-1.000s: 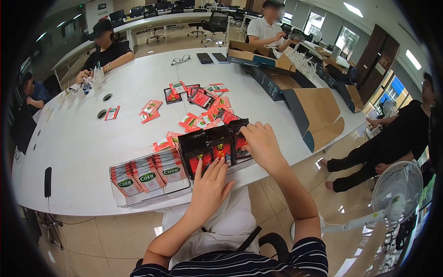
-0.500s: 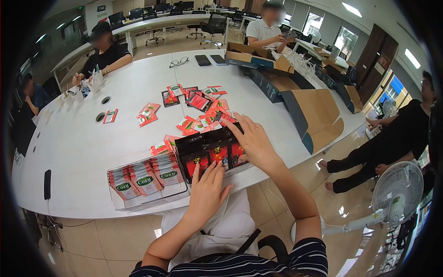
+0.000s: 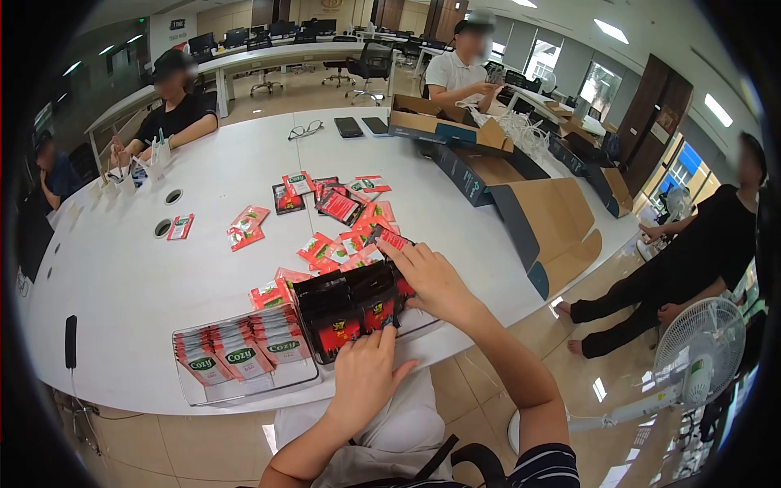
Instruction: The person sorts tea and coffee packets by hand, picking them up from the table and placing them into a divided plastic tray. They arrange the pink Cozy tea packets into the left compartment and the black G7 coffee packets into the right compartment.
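Note:
Black and red coffee packets (image 3: pixel 340 332) stand in rows in the right part of a clear tray, at the table's near edge. My left hand (image 3: pixel 366 370) has its fingertips on the front of these packets, thumb held apart. At their right side is my right hand (image 3: pixel 435 285), its fingers and thumb around the end of the packets. Upright Cozy sachets (image 3: pixel 241 355) fill the clear tray (image 3: pixel 189 396) at the left. Behind the packets lies a loose pile of red sachets (image 3: pixel 325 249), with a black packet (image 3: pixel 340 206) on it.
Opened cardboard boxes (image 3: pixel 547 228) lie at the right. Two phones (image 3: pixel 348 128) and glasses (image 3: pixel 306 130) are at the far edge. Cups with pens (image 3: pixel 154 163) stand at the left. People (image 3: pixel 175 106) sit around the table; one person stands at the right near a fan (image 3: pixel 701 350).
The camera view has shifted, with the table lower in the frame. My left hand has moved down the packets' front, and my right hand has closed in on their right end.

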`<state>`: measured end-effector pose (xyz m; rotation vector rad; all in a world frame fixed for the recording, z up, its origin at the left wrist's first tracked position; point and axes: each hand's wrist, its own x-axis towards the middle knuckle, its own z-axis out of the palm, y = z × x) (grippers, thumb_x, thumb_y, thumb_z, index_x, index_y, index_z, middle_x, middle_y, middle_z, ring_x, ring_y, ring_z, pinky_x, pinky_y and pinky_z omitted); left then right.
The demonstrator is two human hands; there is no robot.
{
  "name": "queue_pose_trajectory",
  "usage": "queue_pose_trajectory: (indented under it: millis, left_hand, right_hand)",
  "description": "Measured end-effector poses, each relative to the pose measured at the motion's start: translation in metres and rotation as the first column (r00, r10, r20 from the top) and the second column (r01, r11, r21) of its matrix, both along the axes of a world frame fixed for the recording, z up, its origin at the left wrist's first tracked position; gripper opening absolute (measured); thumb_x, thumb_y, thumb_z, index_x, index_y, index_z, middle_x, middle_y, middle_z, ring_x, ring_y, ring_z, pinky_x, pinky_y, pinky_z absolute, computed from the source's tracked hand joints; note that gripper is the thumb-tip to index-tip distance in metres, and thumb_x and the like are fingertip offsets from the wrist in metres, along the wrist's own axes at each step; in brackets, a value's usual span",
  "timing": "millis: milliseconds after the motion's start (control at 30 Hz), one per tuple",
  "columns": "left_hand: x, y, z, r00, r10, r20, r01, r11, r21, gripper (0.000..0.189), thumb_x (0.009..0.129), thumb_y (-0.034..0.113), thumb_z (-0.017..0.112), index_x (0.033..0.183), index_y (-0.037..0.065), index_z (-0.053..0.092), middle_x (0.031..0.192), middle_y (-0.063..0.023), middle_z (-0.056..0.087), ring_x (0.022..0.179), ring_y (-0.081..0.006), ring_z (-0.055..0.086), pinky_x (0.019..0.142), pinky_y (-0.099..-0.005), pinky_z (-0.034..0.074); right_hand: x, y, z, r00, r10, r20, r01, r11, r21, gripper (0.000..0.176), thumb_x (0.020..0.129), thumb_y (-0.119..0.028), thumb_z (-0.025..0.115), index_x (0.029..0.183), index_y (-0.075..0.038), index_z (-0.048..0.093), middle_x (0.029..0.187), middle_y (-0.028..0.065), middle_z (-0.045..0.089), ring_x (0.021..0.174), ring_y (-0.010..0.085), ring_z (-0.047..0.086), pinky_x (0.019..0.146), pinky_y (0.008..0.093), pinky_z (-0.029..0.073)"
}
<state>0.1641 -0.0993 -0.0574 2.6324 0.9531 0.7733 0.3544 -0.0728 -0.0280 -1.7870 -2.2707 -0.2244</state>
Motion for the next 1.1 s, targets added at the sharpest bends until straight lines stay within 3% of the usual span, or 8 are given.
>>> queue_pose_trajectory:
  millis: [333,700,800,833,933,967,1067,1100]
  left_hand:
    - [0.004,0.007,-0.004,0.998,-0.037,-0.047,0.037,0.999,-0.008,0.052,0.069,0.044,0.073,0.097,0.005,0.053,0.074,-0.0092,0.061,0.065,-0.0246,0.062,0.054,-0.0347,0.049]
    - [-0.003,0.008,-0.007,0.996,-0.094,0.002,0.094,0.995,-0.014,0.050,0.070,0.035,0.072,0.106,0.003,0.056,0.088,-0.0085,0.059,0.076,-0.0226,0.061,0.061,-0.0337,0.049]
    - [-0.002,0.007,-0.009,0.991,-0.106,0.086,0.106,0.994,0.003,0.052,0.071,0.034,0.071,0.110,0.002,0.055,0.090,-0.0084,0.058,0.080,-0.0225,0.060,0.062,-0.0341,0.048]
    - [-0.006,0.004,-0.002,0.988,-0.106,0.112,0.117,0.988,-0.097,0.048,0.073,0.029,0.071,0.111,0.004,0.056,0.099,-0.0087,0.059,0.089,-0.0238,0.059,0.072,-0.0344,0.048]
    - [-0.022,0.006,0.001,0.893,-0.217,0.393,0.200,0.976,0.086,0.043,0.074,0.025,0.071,0.110,0.005,0.058,0.109,-0.0091,0.058,0.099,-0.0252,0.057,0.084,-0.0369,0.044]
    - [-0.033,0.002,0.004,0.885,-0.191,0.424,0.178,0.982,0.070,0.038,0.073,0.020,0.072,0.106,0.006,0.060,0.113,-0.0081,0.059,0.105,-0.0268,0.056,0.092,-0.0395,0.039]
    - [-0.090,-0.002,0.020,0.861,-0.060,0.504,0.006,0.994,0.108,0.033,0.073,0.014,0.071,0.104,0.005,0.061,0.110,-0.0089,0.061,0.105,-0.0280,0.056,0.093,-0.0406,0.039]
    - [-0.114,-0.002,0.021,0.843,0.030,0.537,-0.107,0.988,0.113,0.030,0.074,0.010,0.068,0.103,0.005,0.061,0.110,-0.0101,0.062,0.107,-0.0285,0.055,0.095,-0.0409,0.037]
  right_hand:
    - [-0.002,0.002,0.003,0.999,-0.002,-0.054,0.003,1.000,0.023,0.098,0.051,-0.005,0.080,0.137,-0.010,0.035,0.104,0.0086,0.049,0.094,0.0276,0.049,0.077,0.0367,0.044]
    - [-0.007,0.002,0.013,0.981,-0.053,-0.186,0.031,0.992,-0.122,0.085,0.059,0.011,0.065,0.136,-0.011,0.038,0.111,0.0129,0.049,0.107,0.0327,0.046,0.092,0.0381,0.040]
    - [-0.012,-0.003,0.015,0.981,0.005,-0.194,-0.005,1.000,0.002,0.084,0.058,0.012,0.063,0.135,-0.012,0.039,0.116,0.0141,0.048,0.113,0.0338,0.044,0.096,0.0390,0.039]
    - [-0.017,-0.007,0.016,0.991,-0.045,-0.128,0.048,0.999,0.025,0.079,0.061,0.007,0.063,0.134,-0.011,0.041,0.125,0.0145,0.045,0.119,0.0353,0.042,0.101,0.0400,0.035]
    - [-0.030,-0.025,0.017,0.985,-0.096,-0.140,0.112,0.988,0.109,0.076,0.064,0.004,0.060,0.136,-0.010,0.040,0.131,0.0156,0.042,0.124,0.0369,0.038,0.104,0.0425,0.030]
    - [-0.026,-0.028,0.010,0.952,-0.034,-0.303,0.084,0.985,0.152,0.068,0.071,0.001,0.059,0.135,-0.008,0.041,0.133,0.0176,0.042,0.126,0.0371,0.036,0.107,0.0420,0.028]
    - [-0.019,-0.041,-0.018,0.858,-0.083,-0.507,0.244,0.934,0.262,0.060,0.080,-0.001,0.055,0.137,-0.007,0.039,0.135,0.0173,0.044,0.127,0.0338,0.039,0.107,0.0407,0.028]
    - [-0.013,-0.042,-0.033,0.735,-0.018,-0.677,0.247,0.938,0.243,0.056,0.083,-0.005,0.054,0.137,-0.006,0.039,0.136,0.0165,0.043,0.127,0.0325,0.040,0.107,0.0400,0.028]
